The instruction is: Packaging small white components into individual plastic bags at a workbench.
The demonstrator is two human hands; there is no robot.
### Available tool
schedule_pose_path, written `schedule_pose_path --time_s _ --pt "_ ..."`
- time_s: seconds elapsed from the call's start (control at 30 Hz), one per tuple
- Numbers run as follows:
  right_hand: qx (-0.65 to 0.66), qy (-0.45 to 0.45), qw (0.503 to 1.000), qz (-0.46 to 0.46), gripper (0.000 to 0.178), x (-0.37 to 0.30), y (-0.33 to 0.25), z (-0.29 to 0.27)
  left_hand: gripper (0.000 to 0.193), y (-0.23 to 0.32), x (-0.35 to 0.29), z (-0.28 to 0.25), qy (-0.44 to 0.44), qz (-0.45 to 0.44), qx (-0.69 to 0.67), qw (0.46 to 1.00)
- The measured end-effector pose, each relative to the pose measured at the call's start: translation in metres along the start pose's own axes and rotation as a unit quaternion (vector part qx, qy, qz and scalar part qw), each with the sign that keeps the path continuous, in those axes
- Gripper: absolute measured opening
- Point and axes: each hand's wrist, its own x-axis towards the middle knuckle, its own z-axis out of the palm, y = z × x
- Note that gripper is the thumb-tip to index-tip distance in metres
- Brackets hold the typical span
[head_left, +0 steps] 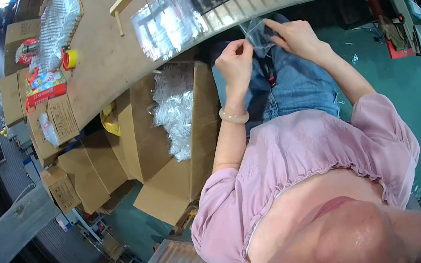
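Clear plastic made the bag (259, 37) look light, limp, slippery, best taken by its edges; above the jeans (297, 90), the left hand (237, 64) pinched it; the right hand (299, 40), grip parted, perhaps touched it.

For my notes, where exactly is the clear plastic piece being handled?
In the head view, the clear plastic piece is above and right of centre, between the left hand and right hand, over the jeans.

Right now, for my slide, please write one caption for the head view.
Left hand pinches clear plastic over blue jeans, right hand touching it, open cardboard box to the left.
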Motion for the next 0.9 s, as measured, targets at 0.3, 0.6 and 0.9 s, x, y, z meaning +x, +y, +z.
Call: schedule_pose_path --time_s 0.3,0.6,0.9 --pt "0.353 0.469 0.808 0.048 0.054 0.108 0.109 0.009 0.010 -0.009 -0.011 -0.002 -0.009 0.033 0.077 0.996" --pt "0.410 0.566 0.714 0.038 0.057 0.200 0.134 0.029 0.008 -0.016 -0.020 -0.009 -0.017 0.063 0.070 0.995" --pt "0.478 0.502 0.718 0.070 0.040 0.173 0.111 0.012 0.010 -0.022 -0.024 -0.013 -0.012 0.067 0.080 0.995"
